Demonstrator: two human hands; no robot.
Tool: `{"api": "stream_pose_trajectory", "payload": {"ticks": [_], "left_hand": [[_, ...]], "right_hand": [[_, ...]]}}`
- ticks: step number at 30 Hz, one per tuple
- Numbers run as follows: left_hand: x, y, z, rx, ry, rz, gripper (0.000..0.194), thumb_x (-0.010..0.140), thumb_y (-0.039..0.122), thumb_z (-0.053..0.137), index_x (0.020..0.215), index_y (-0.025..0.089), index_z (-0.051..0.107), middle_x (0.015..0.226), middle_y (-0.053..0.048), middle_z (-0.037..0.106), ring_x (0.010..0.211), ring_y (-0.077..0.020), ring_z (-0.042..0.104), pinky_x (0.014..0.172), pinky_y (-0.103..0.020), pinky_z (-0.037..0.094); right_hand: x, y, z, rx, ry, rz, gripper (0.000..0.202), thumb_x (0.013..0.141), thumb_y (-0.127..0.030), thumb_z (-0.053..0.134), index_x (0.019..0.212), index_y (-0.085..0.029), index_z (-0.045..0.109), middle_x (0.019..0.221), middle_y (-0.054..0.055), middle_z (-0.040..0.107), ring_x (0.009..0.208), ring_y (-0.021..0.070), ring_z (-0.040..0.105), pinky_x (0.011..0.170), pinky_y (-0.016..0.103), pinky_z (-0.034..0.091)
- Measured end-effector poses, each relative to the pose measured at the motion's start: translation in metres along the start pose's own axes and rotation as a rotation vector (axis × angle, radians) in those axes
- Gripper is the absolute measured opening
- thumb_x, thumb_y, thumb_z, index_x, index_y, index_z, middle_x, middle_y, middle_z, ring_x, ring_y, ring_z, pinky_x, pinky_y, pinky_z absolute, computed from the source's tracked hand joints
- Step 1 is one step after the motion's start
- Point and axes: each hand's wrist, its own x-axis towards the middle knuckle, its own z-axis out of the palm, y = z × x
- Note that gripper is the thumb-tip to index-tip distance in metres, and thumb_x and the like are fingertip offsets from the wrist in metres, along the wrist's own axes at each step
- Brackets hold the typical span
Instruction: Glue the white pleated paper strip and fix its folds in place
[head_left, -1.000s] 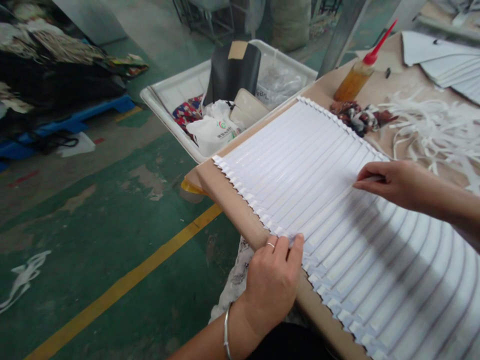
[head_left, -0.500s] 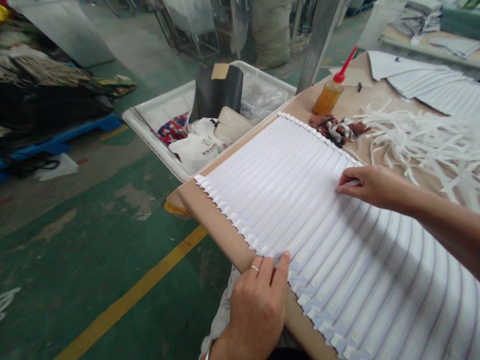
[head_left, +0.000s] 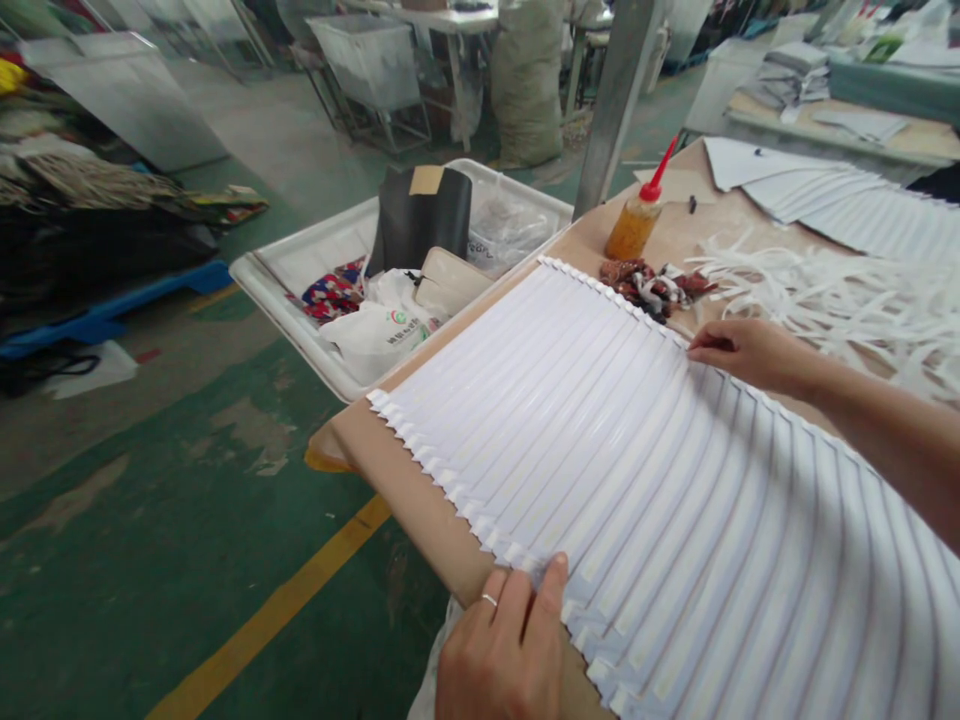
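At the bottom of the view, a person's left hand (head_left: 501, 640), wearing a ring, is resting unclenched, its extended fingers pressing on the near edge of a ridged white sheet (head_left: 555, 420). The sheet, made up of many overlapping strips, is lying across a brown-covered table (head_left: 405, 492) and running off toward the lower right. Below the table's left side, a yellow line (head_left: 277, 610) is crossing the green floor (head_left: 247, 560).

At the sheet's far edge, the right hand (head_left: 739, 355) is holding its fingertips together in a pinch; whether they are grasping anything cannot be told. Just beyond, loose white strips (head_left: 847, 310) are lying in a tangle, and a bunched patterned cloth (head_left: 645, 285) is sitting beside a red-tipped bottle (head_left: 631, 232) of amber liquid.

Next to the table's left edge, a white bin (head_left: 289, 318) is holding a plastic bag (head_left: 382, 325) and a curved black piece (head_left: 424, 225). Farther back, pale panels (head_left: 825, 200) are lying fanned out, and a full sack (head_left: 527, 90) is standing on the floor.
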Motion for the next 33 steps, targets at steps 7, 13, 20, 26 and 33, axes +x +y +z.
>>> {"api": "stream_pose_trajectory", "payload": {"ticks": [7,13,20,26,33], "left_hand": [[0.006,0.000,-0.003,0.040,0.059,0.012,0.037,0.108,0.008,0.039,0.133,0.014,0.067,0.085,-0.003,0.074,0.073,-0.0180,0.074,0.062,-0.028,0.058],[0.006,-0.001,-0.001,0.051,0.070,0.004,0.036,0.111,0.011,0.037,0.131,0.014,0.067,0.083,-0.001,0.075,0.070,-0.0173,0.075,0.062,-0.028,0.057],[0.008,-0.002,-0.002,0.082,0.088,0.013,0.038,0.112,0.011,0.034,0.130,0.016,0.068,0.084,0.000,0.076,0.068,-0.0161,0.074,0.059,-0.028,0.054],[0.000,-0.006,0.002,0.054,0.112,0.045,0.039,0.108,0.006,0.039,0.132,0.016,0.069,0.079,0.001,0.072,0.067,-0.0145,0.072,0.063,-0.025,0.053],[-0.010,-0.008,0.001,-0.142,0.079,-0.004,0.040,0.112,0.012,0.038,0.142,0.014,0.064,0.090,-0.004,0.073,0.076,-0.0131,0.072,0.075,-0.022,0.059]], "right_hand": [[0.007,0.004,0.007,-0.011,0.020,0.047,0.024,0.096,-0.041,0.059,0.089,-0.021,0.071,0.082,0.007,0.075,0.075,0.0200,0.065,0.073,0.034,0.044],[0.015,0.006,0.015,-0.035,-0.002,0.130,0.012,0.090,-0.035,0.062,0.081,-0.028,0.067,0.081,0.003,0.075,0.075,0.0221,0.065,0.072,0.035,0.045],[0.011,0.001,0.007,-0.102,0.045,0.193,0.013,0.093,-0.031,0.066,0.091,-0.019,0.071,0.088,0.010,0.075,0.078,0.0208,0.062,0.073,0.033,0.041],[0.004,0.030,-0.020,-0.145,0.219,0.317,0.023,0.100,-0.031,0.057,0.099,-0.015,0.074,0.089,0.015,0.075,0.075,0.0213,0.057,0.073,0.036,0.037],[0.032,0.009,0.015,-0.050,0.164,0.263,0.026,0.094,-0.042,0.062,0.080,-0.021,0.069,0.086,0.010,0.074,0.072,0.0190,0.056,0.070,0.033,0.039]]}}
